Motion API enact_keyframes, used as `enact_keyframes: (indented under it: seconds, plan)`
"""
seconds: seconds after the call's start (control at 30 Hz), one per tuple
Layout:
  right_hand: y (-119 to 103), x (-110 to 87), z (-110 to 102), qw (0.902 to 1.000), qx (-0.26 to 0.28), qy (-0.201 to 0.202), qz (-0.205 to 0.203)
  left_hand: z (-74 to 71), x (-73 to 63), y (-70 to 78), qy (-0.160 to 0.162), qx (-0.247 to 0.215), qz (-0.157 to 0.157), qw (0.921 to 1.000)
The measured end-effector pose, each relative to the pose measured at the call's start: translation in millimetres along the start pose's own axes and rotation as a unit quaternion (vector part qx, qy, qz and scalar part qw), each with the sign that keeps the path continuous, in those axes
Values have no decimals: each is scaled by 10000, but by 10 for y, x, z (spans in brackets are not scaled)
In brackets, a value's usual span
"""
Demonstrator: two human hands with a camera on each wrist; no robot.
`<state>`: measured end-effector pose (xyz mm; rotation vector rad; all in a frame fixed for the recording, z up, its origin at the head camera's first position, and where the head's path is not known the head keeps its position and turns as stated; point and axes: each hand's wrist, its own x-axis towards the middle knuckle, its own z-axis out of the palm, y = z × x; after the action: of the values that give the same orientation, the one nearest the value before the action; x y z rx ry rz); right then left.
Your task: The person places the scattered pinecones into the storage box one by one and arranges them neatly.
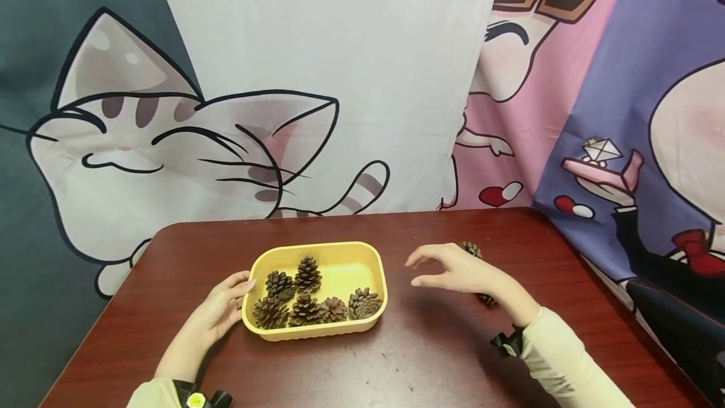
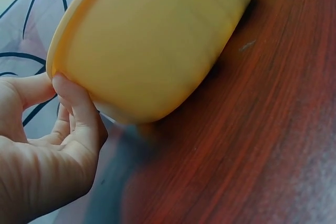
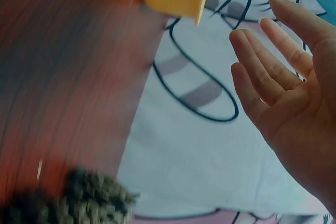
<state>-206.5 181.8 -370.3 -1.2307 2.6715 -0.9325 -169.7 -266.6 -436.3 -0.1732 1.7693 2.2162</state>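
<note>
A yellow plastic basin (image 1: 340, 332) stands on the table with several brown pine cones (image 1: 304, 308) inside, most of them along its near and left sides. My left hand (image 1: 218, 310) pinches the basin's left rim, thumb on top and fingers below the lip, as the left wrist view shows. To the right of the basin my right hand (image 1: 453, 269) hovers over the table, fingers relaxed and holding nothing. More pine cones (image 1: 470, 249) lie behind and under the right forearm, partly hidden by it; they appear blurred as dark cones (image 3: 94, 198) in the right wrist view.
The reddish-brown wooden table (image 1: 362, 376) has a rounded far edge close to a cartoon-printed cloth (image 1: 351, 80). Dark cameras are strapped to both wrists, among them the right wrist camera (image 1: 508, 343). A dark object (image 1: 680, 326) is at the right beyond the table edge.
</note>
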Motion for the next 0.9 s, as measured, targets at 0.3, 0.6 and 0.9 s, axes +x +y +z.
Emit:
enact_keyframes:
  seconds: [0.3, 0.6, 0.9]
  plan:
    - [228, -376, -213, 9993, -55, 229, 274, -12, -1, 12, -164, -114, -2, 9998]
    - [407, -733, -270, 9956, -183, 636, 660, -23, 1, 38, -273, 102, 17, 9996]
    - [630, -1024, -246, 9858, -991, 1167, 685, -29, 12, 16, -359, 32, 95, 9993]
